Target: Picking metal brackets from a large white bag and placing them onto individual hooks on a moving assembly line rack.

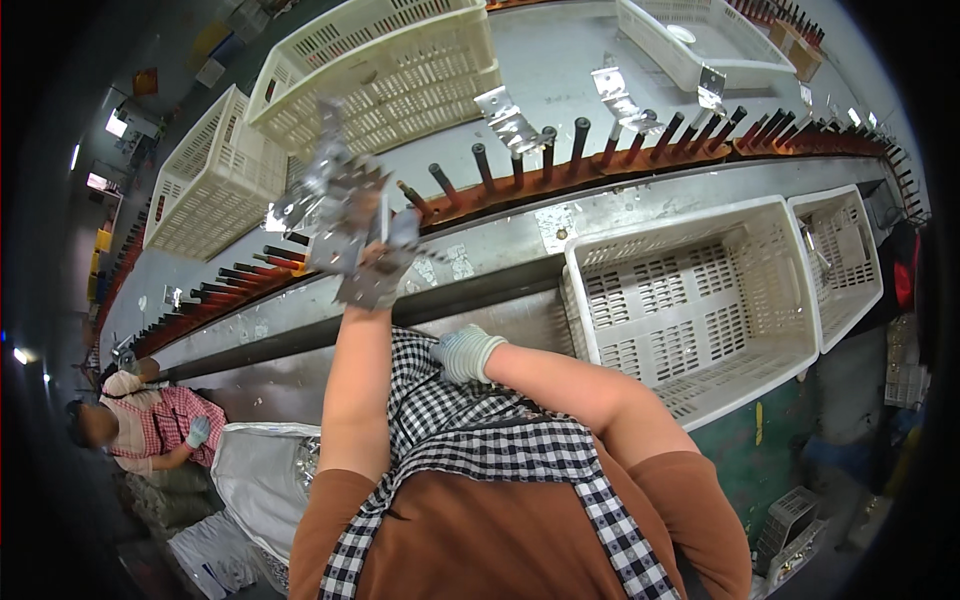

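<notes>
A jumbled, motion-blurred bunch of bent sheet-metal brackets (345,190) is in my left hand (383,262), raised over the bench's near edge. The brackets overlap the hand and hide most of its fingers. My right hand (468,355), in a pale knitted glove, rests against the black-and-white checked apron (500,450) at my waist. Its fingers curl inward, and what they hold, if anything, is hidden. Beyond the tool row, similar shiny brackets (508,120) lie on the bench.
Dark-handled tools (483,165) stand in a long row across the bench. White plastic crates (385,85) sit at the back left, and an open crate (690,300) is near right. A person (165,425) in a red checked apron is at the left, beside a pale sack (260,470).
</notes>
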Action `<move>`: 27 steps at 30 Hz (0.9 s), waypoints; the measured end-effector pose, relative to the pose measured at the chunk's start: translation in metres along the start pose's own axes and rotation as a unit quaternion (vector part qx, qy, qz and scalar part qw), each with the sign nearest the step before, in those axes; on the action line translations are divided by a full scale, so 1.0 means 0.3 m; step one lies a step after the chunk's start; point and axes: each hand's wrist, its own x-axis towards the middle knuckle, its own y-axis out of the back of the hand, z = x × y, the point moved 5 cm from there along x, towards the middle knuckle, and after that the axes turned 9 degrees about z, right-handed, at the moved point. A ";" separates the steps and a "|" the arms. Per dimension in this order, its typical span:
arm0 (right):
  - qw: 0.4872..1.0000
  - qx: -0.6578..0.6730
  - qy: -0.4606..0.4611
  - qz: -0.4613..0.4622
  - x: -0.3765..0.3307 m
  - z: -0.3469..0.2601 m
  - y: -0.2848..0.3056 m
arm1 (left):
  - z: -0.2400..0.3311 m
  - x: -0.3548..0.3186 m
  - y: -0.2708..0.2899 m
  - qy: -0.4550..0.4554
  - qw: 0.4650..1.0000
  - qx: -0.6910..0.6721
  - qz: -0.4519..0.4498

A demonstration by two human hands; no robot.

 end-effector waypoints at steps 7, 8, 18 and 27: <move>1.000 -0.011 0.011 0.008 0.016 0.001 -0.014 | 0.187 -0.320 0.188 -0.094 0.944 -0.221 0.225; 1.000 -0.014 0.010 0.002 0.016 0.000 -0.019 | 0.203 -0.389 0.220 -0.099 0.946 -0.039 0.306; 0.999 -0.019 0.030 0.008 -0.008 -0.029 -0.044 | 0.449 -1.142 0.646 -0.096 0.647 0.183 0.734; 0.998 -0.045 0.038 -0.030 -0.001 -0.026 -0.062 | 0.307 -1.600 0.918 0.040 0.544 0.020 0.838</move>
